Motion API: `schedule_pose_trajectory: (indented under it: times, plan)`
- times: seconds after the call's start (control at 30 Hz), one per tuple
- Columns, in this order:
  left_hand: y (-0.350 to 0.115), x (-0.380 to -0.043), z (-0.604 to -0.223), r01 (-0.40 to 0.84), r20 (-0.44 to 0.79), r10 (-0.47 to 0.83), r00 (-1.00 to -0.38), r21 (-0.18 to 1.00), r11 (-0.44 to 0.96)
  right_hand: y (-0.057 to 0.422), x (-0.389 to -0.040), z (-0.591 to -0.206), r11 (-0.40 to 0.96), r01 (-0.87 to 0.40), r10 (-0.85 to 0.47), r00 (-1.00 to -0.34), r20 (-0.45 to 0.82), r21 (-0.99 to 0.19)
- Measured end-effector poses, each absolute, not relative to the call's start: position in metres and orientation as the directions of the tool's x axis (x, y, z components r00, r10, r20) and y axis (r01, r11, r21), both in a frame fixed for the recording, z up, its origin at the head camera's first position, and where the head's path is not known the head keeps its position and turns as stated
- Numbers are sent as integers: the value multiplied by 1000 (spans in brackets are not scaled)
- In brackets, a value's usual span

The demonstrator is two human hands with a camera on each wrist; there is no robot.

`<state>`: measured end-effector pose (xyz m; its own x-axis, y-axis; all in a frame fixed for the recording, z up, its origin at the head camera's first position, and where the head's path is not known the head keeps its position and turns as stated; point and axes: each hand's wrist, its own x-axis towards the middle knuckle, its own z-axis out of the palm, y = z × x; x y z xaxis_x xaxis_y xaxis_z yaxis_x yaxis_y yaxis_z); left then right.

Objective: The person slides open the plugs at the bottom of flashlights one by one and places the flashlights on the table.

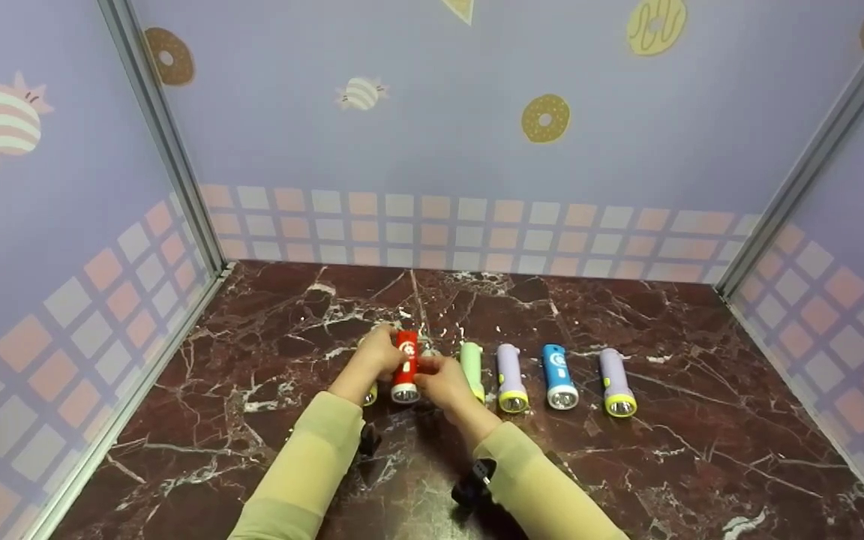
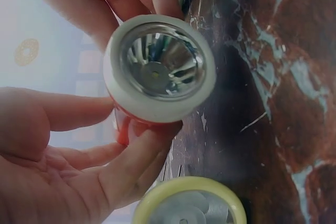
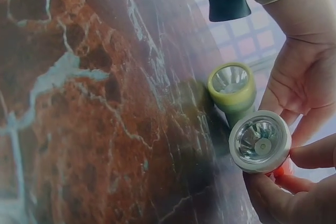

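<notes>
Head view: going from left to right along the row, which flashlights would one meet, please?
Mostly hidden yellow-rimmed flashlight → red flashlight → light green flashlight → first lilac flashlight → blue flashlight → second lilac flashlight.

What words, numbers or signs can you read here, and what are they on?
No words or numbers can be read.
Red flashlight: white marking, too small to read.
Blue flashlight: white marking, too small to read.
Wall: only pictures and squares, no letters to be seen.
</notes>
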<state>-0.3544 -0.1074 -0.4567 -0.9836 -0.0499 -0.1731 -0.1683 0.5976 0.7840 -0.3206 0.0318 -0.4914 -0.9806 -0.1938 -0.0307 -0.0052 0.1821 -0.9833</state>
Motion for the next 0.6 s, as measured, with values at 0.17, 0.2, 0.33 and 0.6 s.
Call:
schedule_pose_trajectory:
  times: [0.17,0.2,0.33,0.6]
  plan:
    - [-105,-352,-456,-143,-155,-43,-987,721,678,30,-322,-494,215,2,-191,-981,-44,-977]
    - [-104,-352,-456,-138,-150,-43,-988,706,695,30,-322,-495,221,2,-190,-981,-45,-975]
    - [-101,-352,-455,-120,-137,-42,-990,634,764,30,-322,-495,205,20,-205,-977,-63,-979]
    - [-96,-352,-453,-93,-156,-16,-988,497,863,29,-322,-497,166,83,-218,-969,-118,-983]
